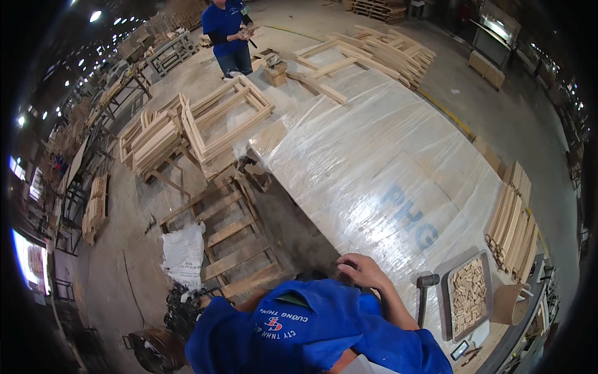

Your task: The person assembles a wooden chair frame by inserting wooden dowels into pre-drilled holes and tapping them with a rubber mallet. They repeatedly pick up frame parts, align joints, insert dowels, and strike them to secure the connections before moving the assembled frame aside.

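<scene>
- My right hand (364, 271) rests at the near edge of the desk (374, 156), fingers curled in a narrow grip; I cannot tell whether anything is in it.
- My left hand is hidden under my blue shirt (311, 330), so I cannot tell its grip.
- The desk is wrapped in clear plastic film and runs from near me to the far side.
- Just right of my right hand lies a mallet (425, 293), head on the desk and handle pointing near.
- Right of the mallet sits a tray (468, 296) full of small wooden pegs.
- A stack of slats (514, 224) lies at the desk's right edge, beyond the tray.
- Wooden frames (227, 112) lie at the desk's far left corner, with more timber (386, 53) at its far end.
- A pallet (233, 234) lies on the floor to the left, a white sack (184, 252) beside it.
- Another person (229, 34) in blue stands at the far end.
</scene>
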Action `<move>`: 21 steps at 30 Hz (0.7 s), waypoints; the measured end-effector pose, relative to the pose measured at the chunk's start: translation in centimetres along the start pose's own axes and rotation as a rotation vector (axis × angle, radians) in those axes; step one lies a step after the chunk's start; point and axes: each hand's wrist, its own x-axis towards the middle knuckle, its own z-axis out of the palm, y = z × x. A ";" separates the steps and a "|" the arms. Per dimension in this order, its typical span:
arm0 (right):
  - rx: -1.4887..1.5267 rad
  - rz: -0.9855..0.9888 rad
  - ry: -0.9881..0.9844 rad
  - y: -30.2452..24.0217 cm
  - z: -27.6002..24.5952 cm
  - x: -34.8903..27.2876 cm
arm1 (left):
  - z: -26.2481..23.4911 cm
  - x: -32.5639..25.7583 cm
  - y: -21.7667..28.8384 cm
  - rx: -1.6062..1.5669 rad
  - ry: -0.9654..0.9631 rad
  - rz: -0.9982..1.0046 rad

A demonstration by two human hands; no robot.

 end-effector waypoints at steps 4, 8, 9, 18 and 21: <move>-0.031 0.193 0.061 3.8 -3.1 2.0 | -4.8 6.3 8.6 -0.416 0.053 0.003; -0.206 0.248 0.124 6.6 -6.0 6.3 | -11.9 14.5 19.2 -0.783 0.065 0.192; -0.211 0.261 0.164 6.7 -6.5 7.8 | -13.0 16.6 21.4 -1.054 0.101 0.117; -0.403 0.513 0.457 10.2 -5.3 18.2 | -20.5 32.9 43.7 -0.991 -0.177 0.461; -0.306 0.623 0.569 11.5 -3.8 20.6 | -24.1 38.0 50.7 -1.070 -0.243 0.419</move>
